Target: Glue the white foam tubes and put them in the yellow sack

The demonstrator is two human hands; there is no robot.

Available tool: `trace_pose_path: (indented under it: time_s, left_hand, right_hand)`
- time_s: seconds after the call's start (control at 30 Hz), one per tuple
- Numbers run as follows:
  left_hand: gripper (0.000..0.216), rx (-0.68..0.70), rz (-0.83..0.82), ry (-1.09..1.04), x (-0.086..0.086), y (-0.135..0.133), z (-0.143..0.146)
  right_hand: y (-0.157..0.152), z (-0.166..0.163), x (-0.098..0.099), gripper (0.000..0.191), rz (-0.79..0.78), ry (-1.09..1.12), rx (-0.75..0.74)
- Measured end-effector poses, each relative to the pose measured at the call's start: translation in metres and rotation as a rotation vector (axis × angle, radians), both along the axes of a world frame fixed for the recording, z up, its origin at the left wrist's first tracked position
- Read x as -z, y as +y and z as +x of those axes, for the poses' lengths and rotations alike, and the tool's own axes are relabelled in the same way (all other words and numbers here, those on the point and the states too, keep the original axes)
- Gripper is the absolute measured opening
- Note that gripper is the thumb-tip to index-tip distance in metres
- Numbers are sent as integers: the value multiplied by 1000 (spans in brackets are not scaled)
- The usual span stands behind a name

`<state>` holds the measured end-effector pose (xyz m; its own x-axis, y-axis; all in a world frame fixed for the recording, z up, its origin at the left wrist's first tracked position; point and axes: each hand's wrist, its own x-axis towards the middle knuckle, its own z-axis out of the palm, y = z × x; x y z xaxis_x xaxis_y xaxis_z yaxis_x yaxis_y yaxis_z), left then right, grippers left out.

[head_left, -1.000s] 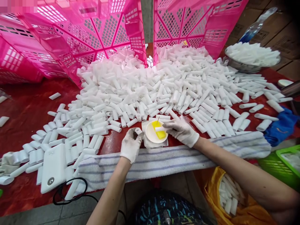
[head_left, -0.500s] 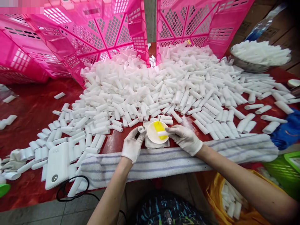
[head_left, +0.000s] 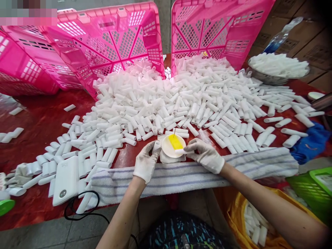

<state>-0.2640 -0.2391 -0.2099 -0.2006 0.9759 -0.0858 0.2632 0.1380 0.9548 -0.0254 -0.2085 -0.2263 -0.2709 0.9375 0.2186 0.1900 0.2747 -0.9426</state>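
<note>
My left hand (head_left: 146, 162), in a white glove, is closed around a short white tube (head_left: 156, 146) just left of a small white dish (head_left: 169, 152). In the dish lies a bright yellow block (head_left: 175, 141) with a thin pin standing up from it. Gloved likewise, my right hand (head_left: 204, 155) pinches a slim white piece (head_left: 180, 151) whose tip reaches over the dish's right side, by the lower edge of the yellow block. Whether that tip touches the block I cannot tell. Under the dish is a folded white cloth (head_left: 166, 159).
A large heap of white tubes (head_left: 155, 100) spreads behind my hands. Pink crates (head_left: 116, 38) stand at its back. A striped towel (head_left: 181, 176) lines the front edge. At left are a white power bank (head_left: 65, 180) and cable; at right, a heaped bowl (head_left: 267, 76) and blue cloth (head_left: 311, 141).
The head view has tilted up slightly. My right hand's white piece has shifted from across the yellow block to its lower edge. My left hand has turned the tube, hiding its open end.
</note>
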Motion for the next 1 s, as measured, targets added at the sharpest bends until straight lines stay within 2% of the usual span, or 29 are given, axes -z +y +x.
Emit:
trace_pose_path:
  time_s: [0.13, 0.23, 0.3, 0.4, 0.47, 0.5, 0.53, 0.6, 0.7, 0.83, 0.9, 0.93, 1.0]
  left_hand:
    - [37, 80, 47, 143, -7, -8, 8]
    - [34, 152, 79, 120, -9, -14, 19]
    - [35, 168, 84, 93, -7, -17, 24]
    - [36, 145, 74, 79, -2, -20, 21]
    - [38, 112, 62, 59, 0, -20, 17]
    - [39, 99, 55, 42, 0, -20, 16]
    - [38, 95, 50, 22, -1, -20, 16]
    - [37, 116, 48, -21, -5, -21, 18]
    - [35, 196, 87, -57, -14, -24, 27]
    - [32, 304, 166, 31, -28, -32, 34]
    - [32, 352, 179, 96, -35, -37, 34]
    - [31, 381, 157, 121, -38, -39, 35]
    - [31, 439, 46, 145, -41, -42, 39]
  right_hand:
    - [1, 5, -12, 40, -298, 166, 197]
    - [7, 1, -11, 47, -399, 156, 238]
    - [12, -1, -5, 44, -314, 94, 227]
    - [14, 1, 3, 30, 9, -16, 164]
    - [9, 6, -1, 22, 204, -79, 148]
    - [4, 8, -5, 20, 251, -87, 166]
    - [-2, 9, -11, 19, 250, -70, 194]
    - [-14, 9, -26, 24, 120, 27, 236]
    - [-26, 5, -44, 36, -161, 128, 188]
    - [-28, 5, -56, 46, -342, 126, 119]
    - [-32, 7, -59, 44, -323, 63, 100]
    - [-36, 8, -61, 41, -260, 15, 106]
    - [-47, 8, -64, 31, -34, -151, 102]
